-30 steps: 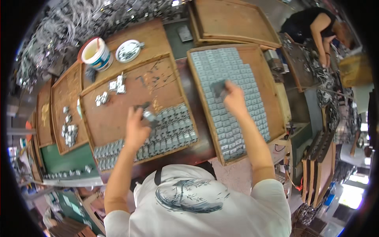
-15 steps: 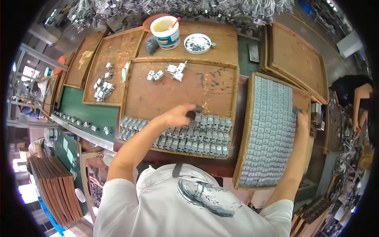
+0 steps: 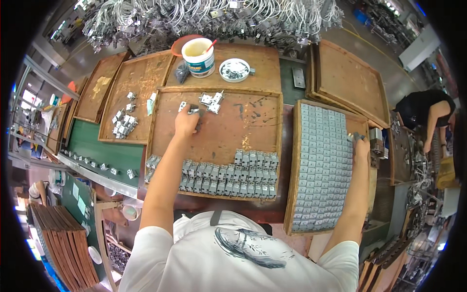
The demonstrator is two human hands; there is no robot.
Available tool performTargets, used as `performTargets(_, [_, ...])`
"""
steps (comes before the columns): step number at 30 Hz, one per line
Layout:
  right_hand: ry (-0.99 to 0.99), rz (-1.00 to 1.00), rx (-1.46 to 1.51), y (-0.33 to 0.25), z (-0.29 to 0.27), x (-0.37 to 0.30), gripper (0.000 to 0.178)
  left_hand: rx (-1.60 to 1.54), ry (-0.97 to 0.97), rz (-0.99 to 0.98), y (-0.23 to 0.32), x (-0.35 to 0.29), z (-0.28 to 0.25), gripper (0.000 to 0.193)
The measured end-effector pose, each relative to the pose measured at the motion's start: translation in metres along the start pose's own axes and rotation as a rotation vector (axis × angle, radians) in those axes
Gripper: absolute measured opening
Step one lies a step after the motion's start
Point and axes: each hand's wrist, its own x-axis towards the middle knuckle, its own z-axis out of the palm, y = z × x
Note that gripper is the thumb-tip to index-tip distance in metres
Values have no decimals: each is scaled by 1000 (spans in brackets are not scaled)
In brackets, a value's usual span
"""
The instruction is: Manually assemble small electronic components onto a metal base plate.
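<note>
My left hand [image 3: 187, 122] reaches to the upper left of the middle wooden tray [image 3: 214, 141], dark covers on its fingertips. Its fingers close around small silver-and-white block-shaped parts [image 3: 182, 105], partly hidden by the fingers. Just right of it lies a small cluster of similar parts [image 3: 212, 101]. Packed rows of grey block-shaped parts [image 3: 228, 173] fill the near side of this tray. My right hand [image 3: 361, 147] is at the right edge of the grey block array [image 3: 323, 165] in the right tray, fingers pinched together; what they hold is too small to make out.
Behind the middle tray stand a white bucket [image 3: 198, 62] with a red stick and a white bowl [image 3: 234, 70] of small pieces. Loose parts [image 3: 124, 123] lie in the left tray. Cables [image 3: 214, 22] hang at the back. Another person [image 3: 428, 114] works at far right.
My left hand has moved away from the grey rows to the silver parts at the tray's upper left. My right hand stays by the right tray's edge. The view has shifted slightly.
</note>
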Motion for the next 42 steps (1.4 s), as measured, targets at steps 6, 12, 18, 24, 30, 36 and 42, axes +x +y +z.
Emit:
performTargets(6, [150,-33,-226,-54,26,-31,29,-621,-142,78,-60,11,-11,25])
performTargets(12, [18,-47,-93,-28,-7,-27,26,-460,-165,97,-41,-43,-7,41])
performTargets(18, [-134,-66,-121,-13,-11,-9,28,-366,-181,117,-44,-47,-7,43])
performTargets(24, [-269,-97,-197,-39,0,-13,28,-316,-176,85,-50,-44,-12,40])
performTargets(30, [-378,-165,-254,-12,0,18,29,-340,-156,74,-45,-46,-7,34])
performTargets(36, [-474,-141,-100,-10,5,29,26,-313,-167,80,-43,-48,-11,40])
performTargets(42, [-273,-115,39,-28,-13,4,21,-401,-218,58,-38,-50,-14,31])
